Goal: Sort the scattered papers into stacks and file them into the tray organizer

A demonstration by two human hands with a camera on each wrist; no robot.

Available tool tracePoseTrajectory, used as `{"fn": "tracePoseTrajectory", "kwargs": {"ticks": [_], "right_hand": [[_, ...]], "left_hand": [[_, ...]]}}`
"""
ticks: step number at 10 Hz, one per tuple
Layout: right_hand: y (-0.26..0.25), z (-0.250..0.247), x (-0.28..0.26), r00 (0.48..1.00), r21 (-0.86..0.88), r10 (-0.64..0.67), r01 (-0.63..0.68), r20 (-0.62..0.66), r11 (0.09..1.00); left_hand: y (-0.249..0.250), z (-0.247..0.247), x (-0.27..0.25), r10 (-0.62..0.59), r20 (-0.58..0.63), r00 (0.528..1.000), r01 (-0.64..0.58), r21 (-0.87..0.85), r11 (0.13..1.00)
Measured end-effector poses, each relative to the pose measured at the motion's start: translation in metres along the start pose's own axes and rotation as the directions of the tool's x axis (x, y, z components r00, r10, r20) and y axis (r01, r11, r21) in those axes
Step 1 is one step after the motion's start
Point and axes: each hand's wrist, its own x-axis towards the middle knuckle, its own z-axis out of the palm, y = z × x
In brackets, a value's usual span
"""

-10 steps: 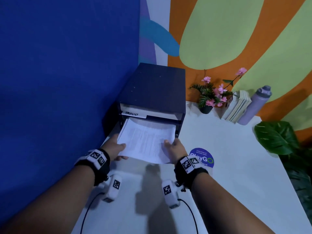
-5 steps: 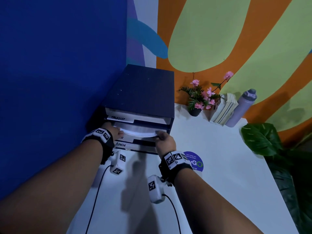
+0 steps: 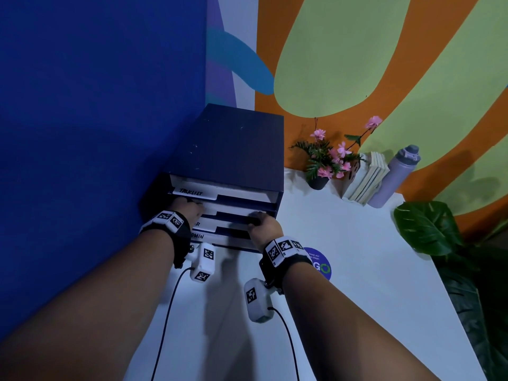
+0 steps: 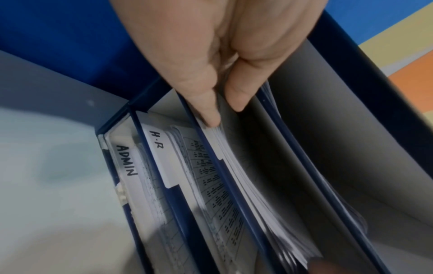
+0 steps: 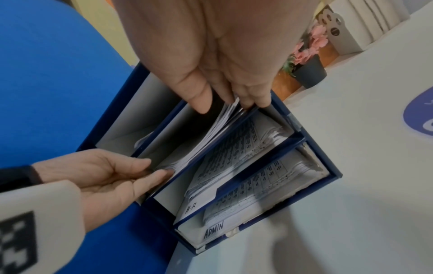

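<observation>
A dark blue tray organizer (image 3: 231, 149) stands against the blue wall, with trays labelled TASKLIST, H-R and ADMIN. A white printed paper stack (image 4: 246, 176) lies almost fully inside the second tray, above the H-R tray. My left hand (image 3: 189, 210) pinches the stack's near left corner between thumb and fingers (image 4: 223, 112). At the tray's right front, my right hand (image 3: 261, 221) holds the stack's near right edge (image 5: 211, 137), thumb above and fingers below (image 5: 228, 105). The H-R and ADMIN trays hold printed sheets. The second tray's label is hidden by my left hand.
On the white table (image 3: 357, 298), a potted pink flower (image 3: 319, 182), leaning books (image 3: 365, 180) and a purple bottle (image 3: 393, 177) stand right of the organizer. A round blue sticker (image 3: 321, 266) lies near my right wrist. Large green leaves (image 3: 428, 229) overhang the right edge.
The paper stack has slid from mostly outside the organizer to nearly all inside the second tray. Both hands moved forward with it to the tray's front.
</observation>
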Motion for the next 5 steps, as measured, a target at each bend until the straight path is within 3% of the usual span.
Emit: {"fn": "tracePoseTrajectory", "kwargs": {"ticks": [1, 3, 5], "right_hand": [[0.001, -0.004, -0.008, 1.0, -0.001, 0.002, -0.002, -0.021, 1.0], [0.008, -0.013, -0.032, 0.999, 0.039, 0.035, -0.034, -0.036, 0.999], [0.032, -0.045, -0.06, 1.0, -0.058, -0.029, 0.029, 0.007, 0.998]], "left_hand": [[-0.016, -0.003, 0.017, -0.008, 0.005, 1.0, 0.008, 0.012, 1.0], [0.012, 0.012, -0.04, 0.101, -0.005, 0.995, -0.095, 0.294, 0.951], [0.01, 0.035, -0.08, 0.045, 0.083, 0.995, -0.074, 0.381, 0.921]]}}
